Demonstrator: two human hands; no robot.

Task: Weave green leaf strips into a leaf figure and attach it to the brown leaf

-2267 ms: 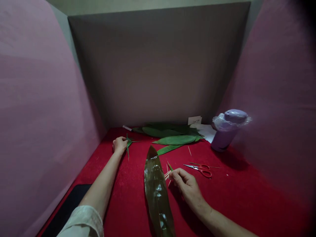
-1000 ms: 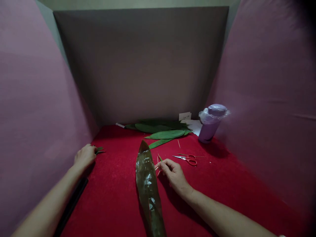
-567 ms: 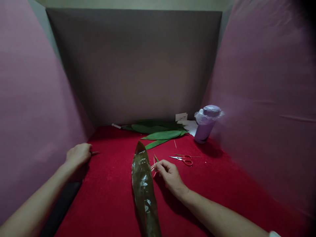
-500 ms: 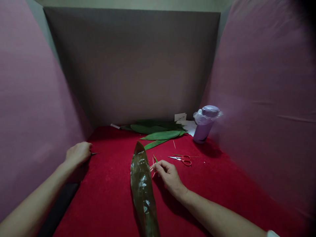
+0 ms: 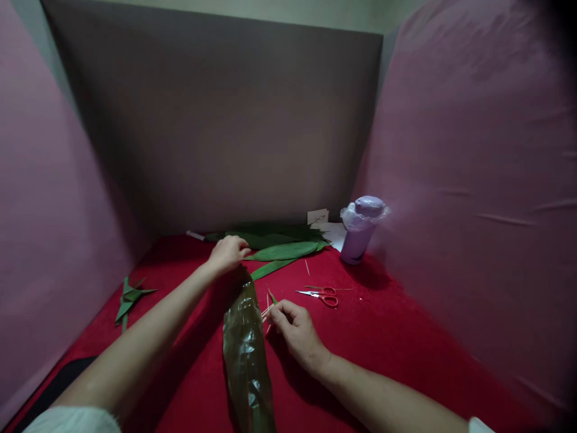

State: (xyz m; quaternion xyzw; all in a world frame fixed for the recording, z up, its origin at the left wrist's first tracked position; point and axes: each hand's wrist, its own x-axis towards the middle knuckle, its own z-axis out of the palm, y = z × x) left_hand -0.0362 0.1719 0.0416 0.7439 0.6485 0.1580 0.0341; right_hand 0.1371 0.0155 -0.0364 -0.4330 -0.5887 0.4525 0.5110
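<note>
My left hand reaches to the near edge of a pile of green leaves, its fingers slightly bent and apart, nothing seen in them. Just below it is the tip of a long, glossy, brown-green leaf that runs toward me. My right hand is closed in a pinch beside this leaf, with a narrow green leaf piece standing out from its fingertips. Thin pale sticks lie against those fingers, which partly hide them. A folded green leaf shape rests at the far left.
Red-handled scissors lie right of my right hand on the red cloth. A purple cup-like container with a plastic-wrapped top stands at the back right. A small white card is behind the leaves. Pink side walls enclose the table.
My left hand has moved right from the left edge to the leaf pile, leaving the folded leaf shape uncovered. The view has shifted slightly; my right hand keeps its pinch.
</note>
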